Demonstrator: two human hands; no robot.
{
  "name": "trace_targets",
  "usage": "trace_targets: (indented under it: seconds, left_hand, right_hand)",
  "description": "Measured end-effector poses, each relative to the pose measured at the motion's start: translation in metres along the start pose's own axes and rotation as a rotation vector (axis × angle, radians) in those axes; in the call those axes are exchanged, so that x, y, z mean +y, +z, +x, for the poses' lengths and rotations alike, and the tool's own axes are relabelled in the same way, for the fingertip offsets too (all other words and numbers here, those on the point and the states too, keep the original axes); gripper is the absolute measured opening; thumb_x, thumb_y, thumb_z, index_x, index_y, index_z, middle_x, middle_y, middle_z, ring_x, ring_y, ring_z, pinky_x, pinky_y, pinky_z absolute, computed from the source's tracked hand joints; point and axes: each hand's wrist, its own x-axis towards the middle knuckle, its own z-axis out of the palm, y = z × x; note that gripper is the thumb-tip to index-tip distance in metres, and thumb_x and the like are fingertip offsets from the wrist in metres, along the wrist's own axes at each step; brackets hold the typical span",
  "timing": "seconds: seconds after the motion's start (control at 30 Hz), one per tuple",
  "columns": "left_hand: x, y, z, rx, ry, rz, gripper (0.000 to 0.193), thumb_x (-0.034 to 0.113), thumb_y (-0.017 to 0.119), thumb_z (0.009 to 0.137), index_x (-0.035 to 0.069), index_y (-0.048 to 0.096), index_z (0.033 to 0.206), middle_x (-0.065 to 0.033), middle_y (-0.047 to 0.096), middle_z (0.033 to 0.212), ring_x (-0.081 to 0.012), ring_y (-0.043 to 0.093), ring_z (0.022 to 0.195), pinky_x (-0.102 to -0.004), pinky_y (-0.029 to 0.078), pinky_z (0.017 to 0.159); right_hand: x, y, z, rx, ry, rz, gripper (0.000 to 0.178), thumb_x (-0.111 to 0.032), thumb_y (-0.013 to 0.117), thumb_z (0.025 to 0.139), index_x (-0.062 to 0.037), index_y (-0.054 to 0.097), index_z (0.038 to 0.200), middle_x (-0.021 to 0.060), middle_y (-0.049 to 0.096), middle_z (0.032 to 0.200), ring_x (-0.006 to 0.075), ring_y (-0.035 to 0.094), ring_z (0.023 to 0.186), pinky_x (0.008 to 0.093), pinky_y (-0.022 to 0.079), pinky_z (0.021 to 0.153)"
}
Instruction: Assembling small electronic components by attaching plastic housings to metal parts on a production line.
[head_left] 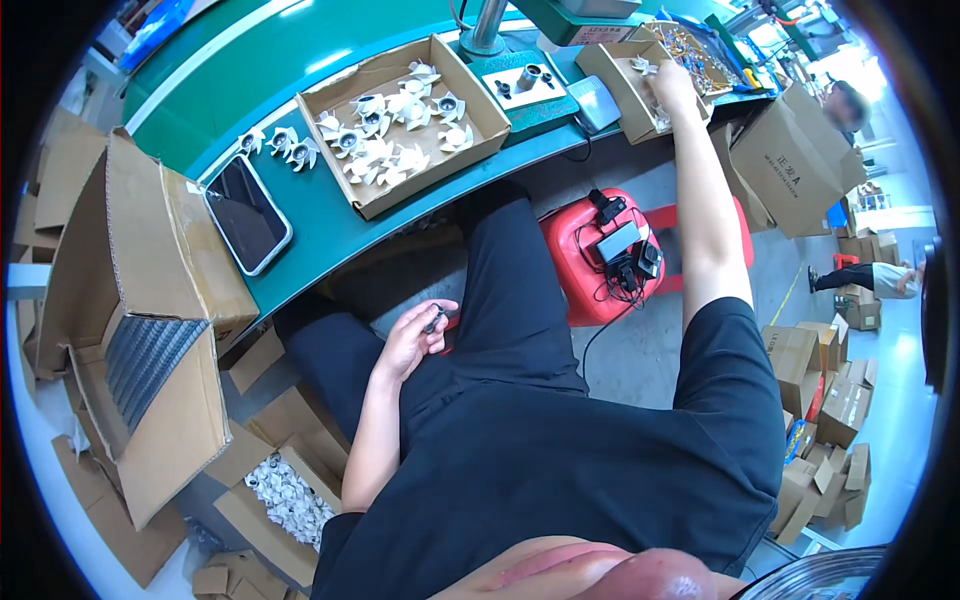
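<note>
My left hand [408, 340] is raised over my lap, its fingers closed around a small dark part [434, 321]. My right hand [673, 90] reaches into a small cardboard box [617, 90] at the bench's right. Beside its fingers in that box lies a white bladed fan wheel [643, 65]; the fingertips are too small and hidden to read. A shallow cardboard tray [365, 205] on the green bench holds several white fan wheels [400, 105], some with dark hubs. More dark-hubbed fan wheels [300, 153] lie left of the tray.
A phone [247, 215] lies at the bench's left edge. Between the boxes stands a press base [535, 95] with a small fixture. A red stool [580, 260] carries cables and black devices. A carton of white parts [290, 500] is at lower left. A person [885, 280] is far right.
</note>
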Motion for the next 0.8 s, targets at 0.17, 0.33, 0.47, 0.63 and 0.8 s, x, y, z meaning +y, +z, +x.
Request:
trace_targets:
  seconds: [0.17,0.33,0.47,0.63,0.8]
  left_hand:
    - [-0.017,-0.007,-0.001,0.029,-0.035,-0.012,0.033,0.024,0.047,0.107,-0.001,0.059,0.124,0.0010,0.050,0.083,-0.0057,0.041,0.064,-0.0222,0.038,0.060]
    - [-0.026,-0.020,0.005,0.033,-0.062,-0.035,0.033,0.023,0.046,0.108,-0.001,0.059,0.125,0.0017,0.050,0.083,-0.0057,0.040,0.063,-0.0219,0.036,0.060]
    - [-0.029,-0.027,0.004,0.052,-0.102,-0.020,0.033,0.023,0.045,0.108,-0.001,0.059,0.125,0.0024,0.050,0.083,-0.0053,0.039,0.063,-0.0215,0.036,0.059]
    - [-0.031,-0.035,0.003,0.061,-0.120,-0.044,0.033,0.024,0.045,0.108,0.000,0.059,0.126,0.0028,0.049,0.084,-0.0051,0.038,0.062,-0.0207,0.035,0.059]
    - [-0.032,-0.040,0.006,0.089,-0.111,-0.041,0.030,0.025,0.048,0.107,0.003,0.064,0.121,0.0032,0.051,0.084,-0.0035,0.038,0.061,-0.0192,0.033,0.056]
  right_hand:
    - [0.005,-0.010,0.002,0.049,0.003,0.013,0.028,-0.023,0.065,0.088,-0.0038,0.074,0.106,0.0203,0.073,0.101,0.0363,0.071,0.098,0.0432,0.055,0.087]
    - [-0.062,-0.066,-0.069,0.260,-0.210,0.706,0.032,-0.025,0.077,0.085,-0.0050,0.076,0.109,0.0139,0.076,0.089,0.0242,0.075,0.082,0.0333,0.057,0.080]
    - [-0.163,-0.080,-0.135,0.234,-0.373,0.901,0.029,-0.019,0.081,0.083,-0.0070,0.077,0.110,0.0102,0.076,0.100,0.0204,0.073,0.089,0.0314,0.056,0.083]
    - [-0.174,-0.076,-0.142,0.353,-0.562,0.795,0.026,-0.014,0.080,0.083,-0.0068,0.077,0.108,0.0090,0.074,0.107,0.0232,0.070,0.099,0.0336,0.056,0.086]
    - [-0.177,-0.076,-0.135,0.513,-0.802,0.622,0.029,-0.008,0.079,0.081,-0.0084,0.076,0.110,0.0066,0.074,0.106,0.0229,0.069,0.097,0.0332,0.055,0.085]
